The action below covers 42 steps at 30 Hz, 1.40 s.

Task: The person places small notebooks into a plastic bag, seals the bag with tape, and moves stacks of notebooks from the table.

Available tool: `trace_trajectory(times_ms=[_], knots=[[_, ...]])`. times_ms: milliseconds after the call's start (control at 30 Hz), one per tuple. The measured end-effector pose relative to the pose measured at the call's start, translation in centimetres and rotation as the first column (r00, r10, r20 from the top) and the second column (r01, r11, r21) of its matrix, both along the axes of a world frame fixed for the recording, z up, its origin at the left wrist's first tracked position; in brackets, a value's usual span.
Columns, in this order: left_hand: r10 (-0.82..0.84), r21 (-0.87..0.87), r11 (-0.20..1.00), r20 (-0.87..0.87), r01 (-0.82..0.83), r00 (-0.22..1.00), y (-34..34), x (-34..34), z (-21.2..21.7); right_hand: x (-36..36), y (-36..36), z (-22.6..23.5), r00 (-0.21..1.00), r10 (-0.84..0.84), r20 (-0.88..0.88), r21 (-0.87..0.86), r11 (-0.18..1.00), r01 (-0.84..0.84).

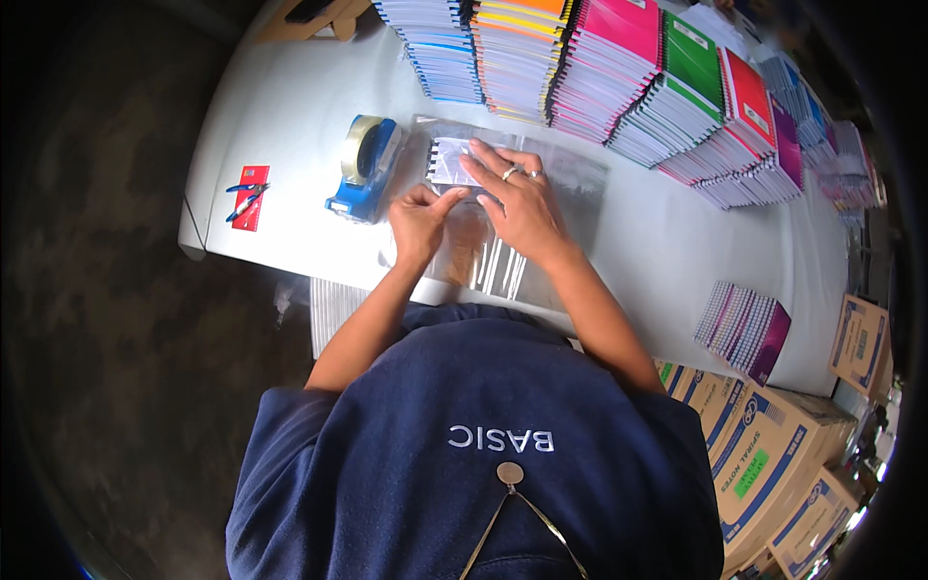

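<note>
A small notebook point(451, 160) with a black spiral along its left side lies on clear plastic film point(580, 188) in front of me; glare hides whether the film covers it. My left hand point(420, 224) is closed at the notebook's near edge, thumb and forefinger pinched on the film there. Across the notebook's right part lies my right hand point(527, 205), its fingers stretched out and spread, with rings on two of them. Left of the notebook stands a blue tape dispenser point(364, 198) carrying a roll of tape point(362, 151).
Tall stacks of spiral notebooks point(619, 58) in several colours line the table's far side. Pliers point(247, 201) rest on a red card point(255, 174) at left. A smaller notebook stack point(739, 329) stands at right, near cardboard boxes point(764, 464) beside the white table point(667, 242).
</note>
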State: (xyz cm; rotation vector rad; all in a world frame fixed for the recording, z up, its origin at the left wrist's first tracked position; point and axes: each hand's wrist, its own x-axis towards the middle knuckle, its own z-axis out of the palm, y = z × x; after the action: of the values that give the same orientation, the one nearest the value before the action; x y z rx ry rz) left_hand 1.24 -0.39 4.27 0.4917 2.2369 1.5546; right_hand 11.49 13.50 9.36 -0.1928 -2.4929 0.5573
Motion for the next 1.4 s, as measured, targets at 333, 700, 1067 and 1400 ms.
trace_trajectory(times_ms=[333, 700, 1067, 1400], knots=[[-0.132, 0.08, 0.986, -0.13, 0.144, 0.983, -0.7, -6.5, -3.0, -3.5, 0.7, 3.5, 0.978, -0.093, 0.188, -0.111, 0.987, 0.115], [-0.036, 0.084, 0.993, -0.443, 0.082, 0.896, 1.7, -11.8, -1.8, 5.5, 0.8, 8.1, 0.915, -0.214, 0.341, -0.274, 0.909, 0.315], [-0.808, -0.661, 0.589, -0.471, 0.465, 0.354, 0.8, 2.6, -3.9, 34.4, 6.6, 13.1, 0.305, -0.914, -0.268, 0.196, 0.258, 0.946], [-0.786, -0.683, 0.617, -0.513, 0.392, 0.343, 0.9, 3.1, -3.6, 39.5, 7.4, 5.7, 0.308, -0.916, -0.257, 0.011, 0.316, 0.949]])
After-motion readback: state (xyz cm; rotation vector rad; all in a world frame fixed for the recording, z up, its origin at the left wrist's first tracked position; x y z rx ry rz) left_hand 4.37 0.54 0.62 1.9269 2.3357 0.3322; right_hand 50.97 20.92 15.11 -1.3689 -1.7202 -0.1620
